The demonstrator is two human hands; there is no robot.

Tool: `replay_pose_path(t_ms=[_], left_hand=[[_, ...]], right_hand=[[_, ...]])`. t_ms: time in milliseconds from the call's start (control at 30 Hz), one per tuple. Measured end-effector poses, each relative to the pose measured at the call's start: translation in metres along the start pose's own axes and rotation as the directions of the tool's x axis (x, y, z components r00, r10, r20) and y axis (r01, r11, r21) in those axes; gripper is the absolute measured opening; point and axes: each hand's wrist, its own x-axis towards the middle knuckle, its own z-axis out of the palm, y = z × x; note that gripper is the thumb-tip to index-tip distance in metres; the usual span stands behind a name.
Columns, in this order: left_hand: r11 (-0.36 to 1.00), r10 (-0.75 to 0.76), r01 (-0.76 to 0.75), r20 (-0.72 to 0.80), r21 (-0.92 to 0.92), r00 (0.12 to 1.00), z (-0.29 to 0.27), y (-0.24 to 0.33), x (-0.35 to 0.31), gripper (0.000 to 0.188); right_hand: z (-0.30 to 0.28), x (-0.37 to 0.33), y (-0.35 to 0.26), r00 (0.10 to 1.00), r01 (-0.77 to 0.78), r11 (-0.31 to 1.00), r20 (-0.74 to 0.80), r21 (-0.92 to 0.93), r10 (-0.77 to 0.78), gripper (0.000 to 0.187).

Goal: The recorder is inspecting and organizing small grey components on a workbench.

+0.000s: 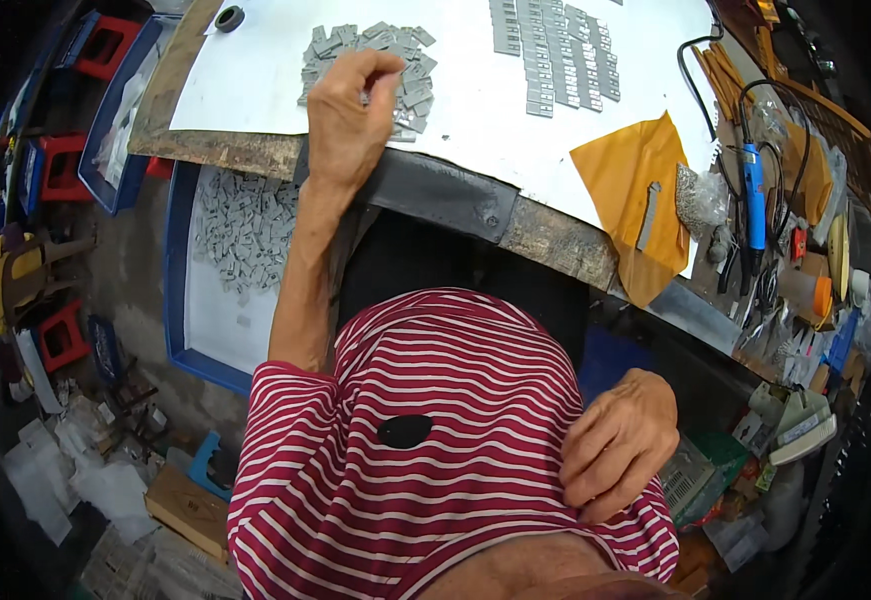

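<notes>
On the white-topped table, a heap of small grey rectangular pieces (415,95) lies at the far left. My left hand (348,120) reaches over this heap, its index finger and thumb brought together in a pinch; whatever is between the fingertips is too small to make out. Right of the heap, more grey pieces (540,60) are lined up in several slanting columns. My right hand (623,445) is held back against my striped shirt, fingers loosely bent and a little apart, with nothing visible in it.
An orange-brown sheet (630,160) with a grey strip on it overhangs the table's front edge (445,195). Right of it are a bag of small metal parts (700,200) and a blue corded tool (752,195). A blue tray (180,290) of grey pieces sits below, left.
</notes>
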Motion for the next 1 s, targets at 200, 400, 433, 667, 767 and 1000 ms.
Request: replay_pose_path(t_ms=[200, 400, 433, 667, 767, 1000], left_hand=[[0.928, 0.108, -0.159, 0.167, 0.337, 0.980, 0.007, -0.016, -0.017, 0.017], [0.879, 0.121, -0.177, 0.152, 0.442, 0.981, 0.022, -0.020, -0.017, 0.016], [0.873, 0.130, -0.190, 0.161, 0.450, 0.978, 0.023, -0.017, -0.016, 0.015], [0.888, 0.159, -0.236, 0.218, 0.394, 0.963, 0.020, -0.011, -0.010, 0.010], [0.924, 0.120, -0.190, 0.221, 0.332, 0.968, 0.021, -0.012, -0.009, 0.012], [0.920, 0.134, -0.219, 0.266, 0.324, 0.955, 0.022, -0.010, -0.008, 0.015]], right_hand=[[0.012, -0.023, -0.010, 0.999, -0.021, 0.999, -0.049, -0.034, 0.020, 0.016], [0.022, -0.022, -0.010, 0.984, -0.042, 0.998, -0.173, -0.036, 0.035, 0.016], [0.025, -0.025, -0.011, 0.987, -0.030, 0.999, -0.160, -0.024, 0.026, 0.016], [0.037, -0.051, -0.035, 0.976, -0.070, 0.995, -0.211, -0.064, 0.055, 0.017], [0.040, -0.060, -0.040, 0.970, -0.097, 0.992, -0.229, -0.085, 0.076, 0.016], [0.023, -0.091, -0.035, 0.428, -0.381, 0.913, -0.903, -0.147, 0.033, 0.013]])
